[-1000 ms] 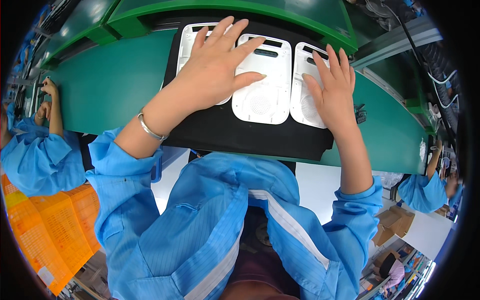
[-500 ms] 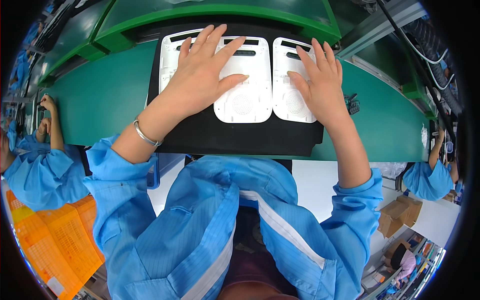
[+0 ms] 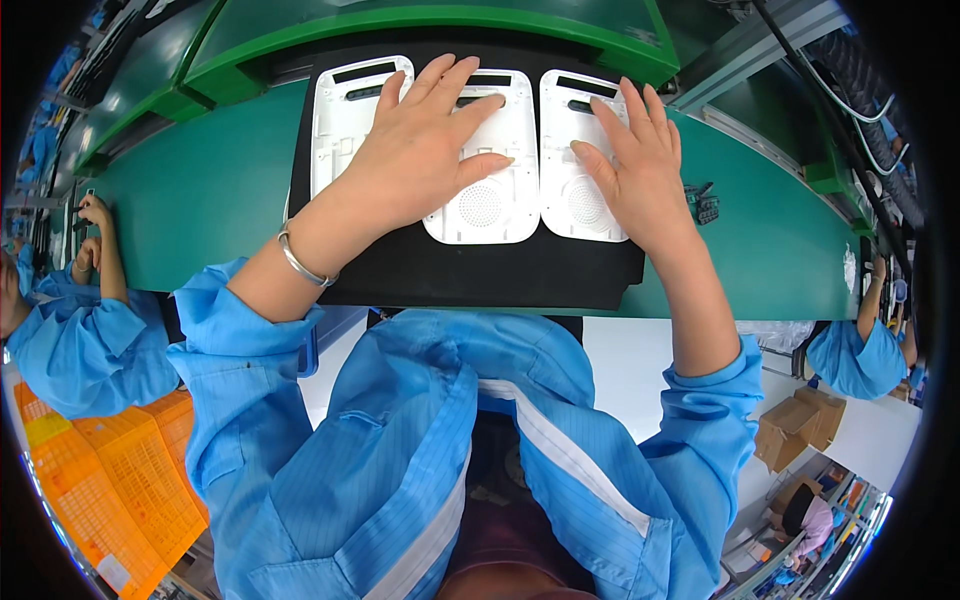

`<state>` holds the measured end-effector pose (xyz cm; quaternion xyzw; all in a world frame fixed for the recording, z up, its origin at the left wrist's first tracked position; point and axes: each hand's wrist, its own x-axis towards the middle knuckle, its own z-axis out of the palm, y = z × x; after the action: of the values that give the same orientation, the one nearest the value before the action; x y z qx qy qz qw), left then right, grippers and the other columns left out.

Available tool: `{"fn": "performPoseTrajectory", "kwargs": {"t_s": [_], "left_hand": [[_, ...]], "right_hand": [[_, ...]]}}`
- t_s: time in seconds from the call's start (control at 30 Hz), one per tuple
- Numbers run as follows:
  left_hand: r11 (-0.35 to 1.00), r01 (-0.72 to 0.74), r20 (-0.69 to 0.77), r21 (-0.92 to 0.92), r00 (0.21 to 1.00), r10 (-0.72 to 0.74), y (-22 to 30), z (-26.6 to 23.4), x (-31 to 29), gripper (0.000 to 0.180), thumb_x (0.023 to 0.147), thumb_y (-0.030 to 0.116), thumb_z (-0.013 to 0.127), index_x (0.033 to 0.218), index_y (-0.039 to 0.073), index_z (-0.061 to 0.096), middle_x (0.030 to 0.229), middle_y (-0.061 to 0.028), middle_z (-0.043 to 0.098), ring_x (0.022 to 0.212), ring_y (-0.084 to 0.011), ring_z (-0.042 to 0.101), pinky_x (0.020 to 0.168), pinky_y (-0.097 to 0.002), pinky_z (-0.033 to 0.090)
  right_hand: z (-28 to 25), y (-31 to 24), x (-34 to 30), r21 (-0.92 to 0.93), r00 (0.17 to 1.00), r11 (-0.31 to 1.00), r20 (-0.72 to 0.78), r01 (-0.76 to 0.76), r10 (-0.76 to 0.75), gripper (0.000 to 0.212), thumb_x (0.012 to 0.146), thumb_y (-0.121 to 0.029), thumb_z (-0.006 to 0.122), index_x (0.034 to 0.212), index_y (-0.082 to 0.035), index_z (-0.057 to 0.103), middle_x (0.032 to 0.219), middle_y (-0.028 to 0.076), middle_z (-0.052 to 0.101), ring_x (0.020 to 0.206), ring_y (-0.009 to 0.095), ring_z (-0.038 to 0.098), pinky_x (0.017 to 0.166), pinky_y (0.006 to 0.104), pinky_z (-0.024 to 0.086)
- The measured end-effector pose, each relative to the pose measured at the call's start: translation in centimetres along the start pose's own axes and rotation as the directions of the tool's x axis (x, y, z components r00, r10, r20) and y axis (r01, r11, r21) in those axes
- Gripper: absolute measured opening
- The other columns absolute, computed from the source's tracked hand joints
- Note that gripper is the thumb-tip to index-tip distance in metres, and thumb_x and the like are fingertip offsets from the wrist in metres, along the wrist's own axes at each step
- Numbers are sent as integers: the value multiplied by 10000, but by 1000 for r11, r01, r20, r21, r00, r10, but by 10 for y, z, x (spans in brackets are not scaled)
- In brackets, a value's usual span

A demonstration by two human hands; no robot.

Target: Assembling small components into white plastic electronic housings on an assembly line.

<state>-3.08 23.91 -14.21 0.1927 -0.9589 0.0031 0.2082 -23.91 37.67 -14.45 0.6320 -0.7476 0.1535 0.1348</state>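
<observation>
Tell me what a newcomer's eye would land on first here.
Probably the three white panels lying side by side on a black mat, the left hand spread over the left and middle ones, the right hand over the right one. Next, perhaps, the bright orange crates at the picture's lower left and the silver bangle on the left wrist.

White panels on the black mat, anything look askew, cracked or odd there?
Nothing stands out: the three white panels lie side by side on the black mat, with no visible cracks or spills. The left hand and right hand hide parts of them, so I can't judge those.
</observation>
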Motion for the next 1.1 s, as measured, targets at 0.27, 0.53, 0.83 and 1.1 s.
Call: {"fn": "performPoseTrajectory", "kwargs": {"t_s": [0.27, 0.53, 0.83, 1.1], "left_hand": [[999, 33, 43, -2, 999, -33, 1, -3, -3, 538, 860, 445, 579, 1301, 144, 515, 1435, -177, 331, 1361, -319, 251, 1081, -546, 186], [996, 62, 42, 60, 997, -65, -10, -6, -10, 579, 866, 479, 557, 1330, 142, 477, 1428, -180, 340, 1361, -329, 255, 1090, -541, 154], [927, 312, -260, -208, 896, -360, -44, -60, -85, 431, 866, 52, 586, 1286, 43, 493, 1274, -144, 535, 1149, -253, 537, 959, -336, 427], [435, 721, 176, -539, 602, -779, -40, -63, -146, 422, 881, 127, 611, 1285, 68, 505, 1080, -104, 608, 840, -85, 589, 740, -245, 494]], "right_hand": [[-3, 4, -4, 15, 999, 999, 4, -44, 44, 489, 887, -390, 560, 1262, -77, 546, 1424, 191, 351, 1364, 356, 225, 1101, 504, 160], [3, 11, -7, -6, 999, 999, 9, -43, 43, 489, 884, -382, 567, 1270, -83, 539, 1407, 191, 379, 1362, 361, 230, 1102, 495, 169], [-20, 36, -41, 628, 877, 647, 129, -433, 462, 464, 908, -213, 575, 1332, -60, 467, 1037, 103, 647, 929, 169, 613, 809, 287, 490], [-25, 21, -40, 772, 710, 47, 557, -634, 431, 569, 853, -190, 592, 1338, 44, 406, 945, 31, 608, 726, 29, 536, 539, 156, 413]]}}
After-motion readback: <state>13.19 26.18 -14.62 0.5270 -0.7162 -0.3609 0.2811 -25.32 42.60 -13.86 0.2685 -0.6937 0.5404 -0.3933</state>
